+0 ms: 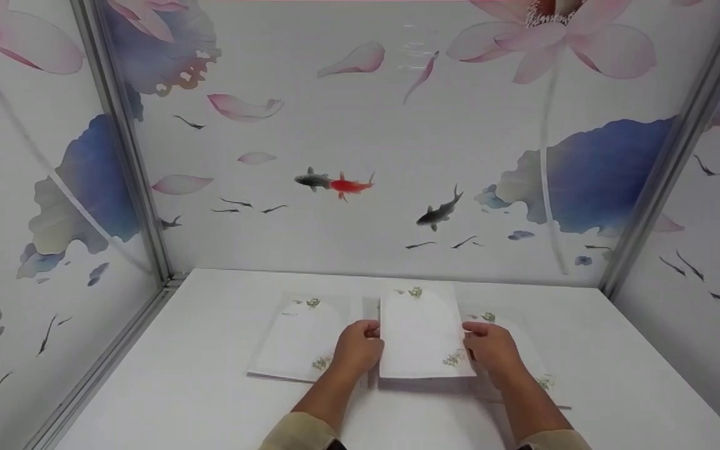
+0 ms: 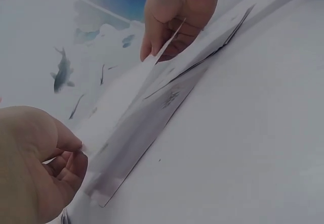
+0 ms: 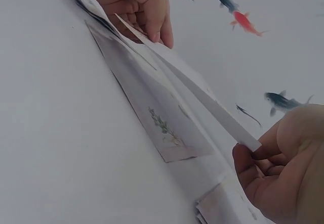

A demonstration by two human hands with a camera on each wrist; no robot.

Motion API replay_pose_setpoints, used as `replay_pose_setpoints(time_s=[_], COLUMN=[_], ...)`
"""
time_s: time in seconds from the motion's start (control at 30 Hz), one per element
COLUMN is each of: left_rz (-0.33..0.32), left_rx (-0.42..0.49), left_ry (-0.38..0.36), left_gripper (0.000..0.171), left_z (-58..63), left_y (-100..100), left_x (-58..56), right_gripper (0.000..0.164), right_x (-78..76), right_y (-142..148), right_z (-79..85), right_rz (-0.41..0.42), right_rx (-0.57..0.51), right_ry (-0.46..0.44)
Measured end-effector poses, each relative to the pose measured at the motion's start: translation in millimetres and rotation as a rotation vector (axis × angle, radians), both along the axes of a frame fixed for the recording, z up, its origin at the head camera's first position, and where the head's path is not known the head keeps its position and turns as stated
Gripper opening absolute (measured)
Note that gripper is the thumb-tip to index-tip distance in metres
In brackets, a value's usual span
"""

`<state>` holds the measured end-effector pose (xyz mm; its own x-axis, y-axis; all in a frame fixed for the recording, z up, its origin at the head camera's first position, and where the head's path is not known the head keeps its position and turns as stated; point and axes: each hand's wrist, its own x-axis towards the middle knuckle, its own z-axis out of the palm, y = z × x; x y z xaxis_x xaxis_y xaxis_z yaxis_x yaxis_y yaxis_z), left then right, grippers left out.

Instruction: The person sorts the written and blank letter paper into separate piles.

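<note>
A white paper sheet with small printed plants at top and bottom right is held up off the table. My left hand pinches its left edge between thumb and fingers. On the opposite edge, my right hand grips the paper the same way; the right wrist view shows the sheet's thin edge between its thumb and fingers. Beneath the raised sheet lies another printed sheet, apart from it. To the left is a stack of similar paper, partly behind my left hand. More such paper lies under my right forearm.
A white tabletop carries the papers. White panels with printed lotus flowers and fish stand on the left, back and right, joined by metal corner posts.
</note>
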<state>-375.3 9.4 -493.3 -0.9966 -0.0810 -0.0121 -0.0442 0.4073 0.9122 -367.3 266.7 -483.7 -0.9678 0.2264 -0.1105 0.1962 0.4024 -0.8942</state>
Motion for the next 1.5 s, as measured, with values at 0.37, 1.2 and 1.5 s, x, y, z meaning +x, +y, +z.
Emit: replay_pose_setpoints(time_s=[0.37, 1.2, 1.5], left_rz=[-0.168, -0.253, -0.307], left_rx=[0.053, 0.178, 0.130], left_ry=[-0.021, -0.073, -0.049], left_gripper=[0.048, 0.053, 0.052], left_z=[0.5, -3.2, -9.1], left_y=[46, 133, 131], left_x=[15.4, 38.5, 42.0], right_gripper=[0.047, 0.051, 0.050], right_x=[8.1, 16.7, 16.9], right_y=[67, 158, 158], right_z=[4.6, 1.2, -7.1], right_rz=[0.007, -0.142, -0.129], right_rx=[-0.005, -0.118, 0.001], right_ry=[-0.046, -0.100, -0.088])
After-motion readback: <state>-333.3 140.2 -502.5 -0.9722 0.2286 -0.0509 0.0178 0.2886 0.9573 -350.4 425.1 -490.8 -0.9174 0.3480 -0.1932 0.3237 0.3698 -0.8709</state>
